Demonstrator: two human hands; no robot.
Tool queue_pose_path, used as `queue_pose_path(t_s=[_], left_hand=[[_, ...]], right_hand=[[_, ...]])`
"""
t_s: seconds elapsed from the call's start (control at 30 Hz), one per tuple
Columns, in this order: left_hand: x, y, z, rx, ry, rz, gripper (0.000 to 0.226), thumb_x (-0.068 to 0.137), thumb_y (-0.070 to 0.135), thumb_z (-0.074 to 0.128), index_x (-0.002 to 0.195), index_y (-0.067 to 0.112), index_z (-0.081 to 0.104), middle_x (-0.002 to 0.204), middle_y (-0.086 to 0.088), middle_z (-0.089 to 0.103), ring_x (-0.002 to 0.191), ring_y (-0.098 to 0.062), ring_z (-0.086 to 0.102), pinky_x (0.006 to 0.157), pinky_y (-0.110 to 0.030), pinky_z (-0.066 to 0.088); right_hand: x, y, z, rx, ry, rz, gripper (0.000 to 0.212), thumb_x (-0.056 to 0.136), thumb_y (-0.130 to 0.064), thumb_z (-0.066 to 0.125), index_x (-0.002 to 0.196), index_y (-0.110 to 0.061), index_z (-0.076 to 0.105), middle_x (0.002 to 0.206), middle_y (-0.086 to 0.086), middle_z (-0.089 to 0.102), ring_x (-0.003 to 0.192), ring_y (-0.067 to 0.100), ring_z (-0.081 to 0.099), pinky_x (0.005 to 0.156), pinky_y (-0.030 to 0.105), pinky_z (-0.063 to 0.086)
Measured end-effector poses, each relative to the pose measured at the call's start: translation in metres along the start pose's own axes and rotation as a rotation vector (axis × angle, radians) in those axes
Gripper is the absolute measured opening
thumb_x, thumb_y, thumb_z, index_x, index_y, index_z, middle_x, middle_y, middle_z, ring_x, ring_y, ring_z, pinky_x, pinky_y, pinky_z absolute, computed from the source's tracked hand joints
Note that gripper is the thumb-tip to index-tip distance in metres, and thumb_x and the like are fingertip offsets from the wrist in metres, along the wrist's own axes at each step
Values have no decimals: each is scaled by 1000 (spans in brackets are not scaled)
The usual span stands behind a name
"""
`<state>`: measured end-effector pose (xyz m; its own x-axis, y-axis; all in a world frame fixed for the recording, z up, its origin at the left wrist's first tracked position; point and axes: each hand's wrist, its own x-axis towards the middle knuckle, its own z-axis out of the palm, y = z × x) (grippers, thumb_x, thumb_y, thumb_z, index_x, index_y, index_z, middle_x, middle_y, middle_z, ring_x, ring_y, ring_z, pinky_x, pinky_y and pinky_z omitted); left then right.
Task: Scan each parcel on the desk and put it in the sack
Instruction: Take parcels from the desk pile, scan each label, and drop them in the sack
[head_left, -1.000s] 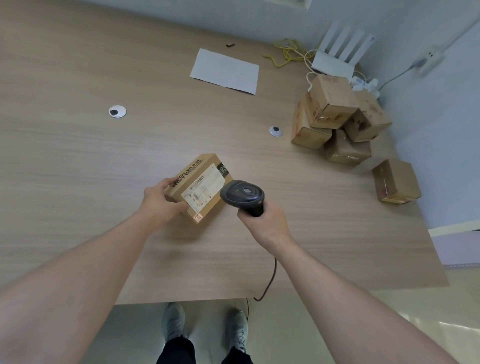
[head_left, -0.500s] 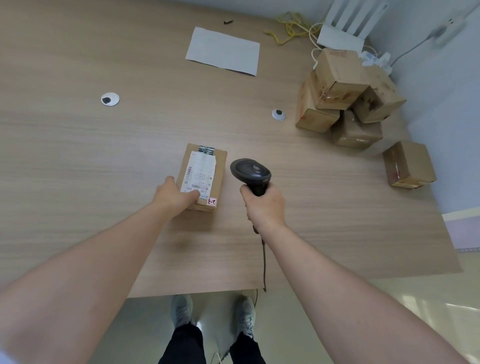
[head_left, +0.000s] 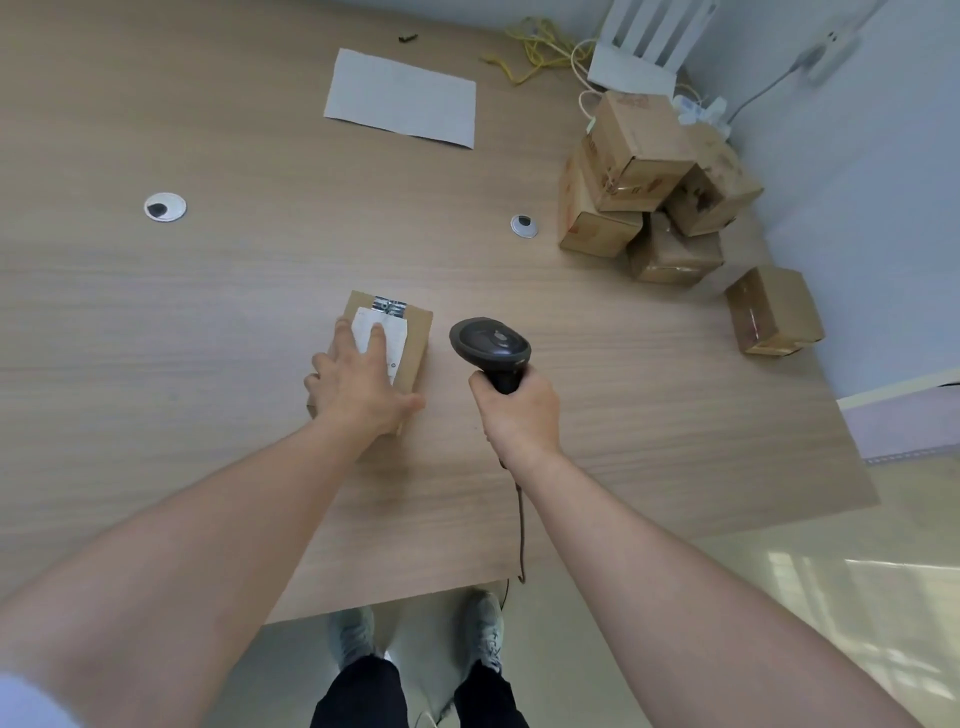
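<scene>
A brown cardboard parcel (head_left: 417, 339) with a white label lies flat on the wooden desk (head_left: 208, 322), label up. My left hand (head_left: 358, 387) rests on top of it with straight, spread fingers that cover part of the label. My right hand (head_left: 519, 413) grips the handle of a black barcode scanner (head_left: 491, 340) just right of the parcel, its head level with the parcel's far half. Several more brown parcels (head_left: 641, 156) are piled at the far right, and a single one (head_left: 774, 312) sits near the right edge. No sack is in view.
A white sheet of paper (head_left: 400, 98) lies at the back. A white router (head_left: 639, 57) and yellow cable (head_left: 535, 52) sit in the far corner. Two cable grommets (head_left: 165, 207) (head_left: 523, 226) are set in the desk. The scanner's cord (head_left: 521, 519) hangs over the near edge.
The parcel went from tilted in my left hand to flat on the desk. My left hand slid from its near end onto its top. The scanner drew back to the right.
</scene>
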<state>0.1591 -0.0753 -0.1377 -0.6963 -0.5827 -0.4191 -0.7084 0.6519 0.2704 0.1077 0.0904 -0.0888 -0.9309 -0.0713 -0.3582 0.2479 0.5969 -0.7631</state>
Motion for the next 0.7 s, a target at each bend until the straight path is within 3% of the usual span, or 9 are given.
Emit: queue_pose_path(t_s=[0.1, 0.33, 0.57, 0.7], left_hand=[[-4, -10, -11, -9, 13, 42, 103, 66, 69, 76, 151, 32, 31, 158, -3, 16, 119, -43, 43, 96, -52, 42], [-31, -38, -59, -30, 39, 48, 94, 71, 68, 73, 150, 34, 36, 165, 1, 15, 126, -44, 40, 100, -53, 43], [-78, -80, -111, -68, 173, -62, 98, 68, 68, 74, 152, 37, 34, 165, 3, 17, 127, -42, 41, 101, -52, 42], [-115, -106, -135, -89, 254, -165, 96, 69, 68, 74, 151, 37, 34, 165, 3, 16, 126, -42, 42, 100, -50, 42]], right_hand=[[-8, -7, 2, 0, 22, -4, 17, 79, -38, 70, 73, -24, 61, 67, -1, 67, 72, 33, 71, 66, 45, 60], [-34, -34, 5, -13, 35, -100, 22, 85, -30, 73, 72, -20, 58, 64, -7, 58, 63, 17, 55, 58, 31, 43], [-74, -82, 26, 20, -113, -250, 22, 87, -28, 71, 71, -23, 56, 64, -8, 56, 60, 14, 51, 57, 28, 39], [-99, -106, 42, 13, -200, -340, 18, 84, -31, 69, 71, -24, 58, 65, -6, 59, 65, 21, 55, 61, 32, 45]])
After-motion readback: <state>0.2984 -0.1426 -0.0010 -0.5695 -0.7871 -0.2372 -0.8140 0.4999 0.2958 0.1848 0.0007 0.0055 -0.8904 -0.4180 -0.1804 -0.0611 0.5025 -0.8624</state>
